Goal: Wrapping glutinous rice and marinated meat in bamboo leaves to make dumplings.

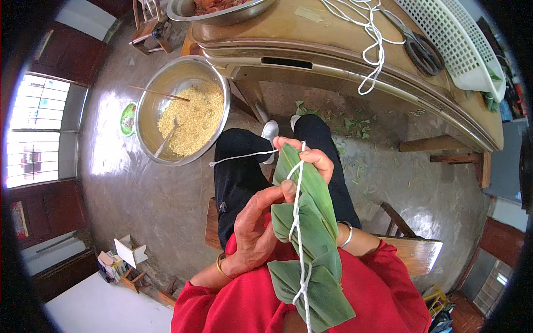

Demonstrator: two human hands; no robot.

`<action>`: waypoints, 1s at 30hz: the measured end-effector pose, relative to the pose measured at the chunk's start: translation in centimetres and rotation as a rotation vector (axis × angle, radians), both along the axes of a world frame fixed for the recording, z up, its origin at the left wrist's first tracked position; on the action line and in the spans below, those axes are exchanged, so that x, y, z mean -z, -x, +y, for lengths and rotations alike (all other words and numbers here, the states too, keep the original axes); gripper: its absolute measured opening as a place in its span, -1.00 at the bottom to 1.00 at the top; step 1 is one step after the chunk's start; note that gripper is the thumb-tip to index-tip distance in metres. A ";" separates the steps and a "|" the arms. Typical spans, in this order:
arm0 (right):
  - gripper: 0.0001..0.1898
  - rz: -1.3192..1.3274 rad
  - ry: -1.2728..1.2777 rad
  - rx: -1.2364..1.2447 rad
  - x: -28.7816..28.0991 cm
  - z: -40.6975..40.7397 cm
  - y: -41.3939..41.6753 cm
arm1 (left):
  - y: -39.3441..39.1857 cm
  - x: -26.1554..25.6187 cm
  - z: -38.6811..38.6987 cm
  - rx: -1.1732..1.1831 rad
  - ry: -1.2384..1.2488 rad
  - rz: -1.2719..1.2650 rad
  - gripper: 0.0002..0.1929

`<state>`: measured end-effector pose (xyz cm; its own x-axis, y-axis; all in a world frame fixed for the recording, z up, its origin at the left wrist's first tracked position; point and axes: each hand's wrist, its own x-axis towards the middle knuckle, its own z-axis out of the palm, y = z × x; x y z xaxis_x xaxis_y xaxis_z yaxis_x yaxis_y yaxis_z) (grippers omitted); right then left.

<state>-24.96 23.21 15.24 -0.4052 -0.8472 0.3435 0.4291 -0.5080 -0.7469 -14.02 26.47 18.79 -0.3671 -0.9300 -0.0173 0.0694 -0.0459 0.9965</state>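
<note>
A long parcel of folded green leaves [308, 216] lies over my lap, with white cord [296, 208] knotted around it and running along its length. My left hand [260, 220] pinches the cord near the upper part of the parcel with thumb and finger. Beyond it, my right hand [318, 164] grips the far tip of the leaf parcel, its fingers partly hidden by the leaves. A loose end of the cord extends left from the tip, over my knee. To the left stands a metal basin [145, 137] of yellowish grain [195, 116], with a spoon and a chopstick in it.
On the wooden table [266, 37] ahead are a metal bowl of meat [183, 16], loops of white cord [377, 50], black-handled scissors [422, 54] and a white plastic basket [462, 54]. Leaf scraps [354, 127] litter the floor below. A wooden bench [416, 252] extends at the right.
</note>
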 end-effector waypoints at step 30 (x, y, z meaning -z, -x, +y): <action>-0.67 -0.022 -0.434 -0.563 -1.4 3.0 2.8 | -3.3 0.4 -7.4 0.286 -0.276 1.130 -0.59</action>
<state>-27.77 26.19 16.65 0.1314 -0.9885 -0.0754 0.5562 0.1365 -0.8197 -10.70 19.02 18.37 -0.4962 -0.8279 0.2616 0.8516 -0.4052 0.3326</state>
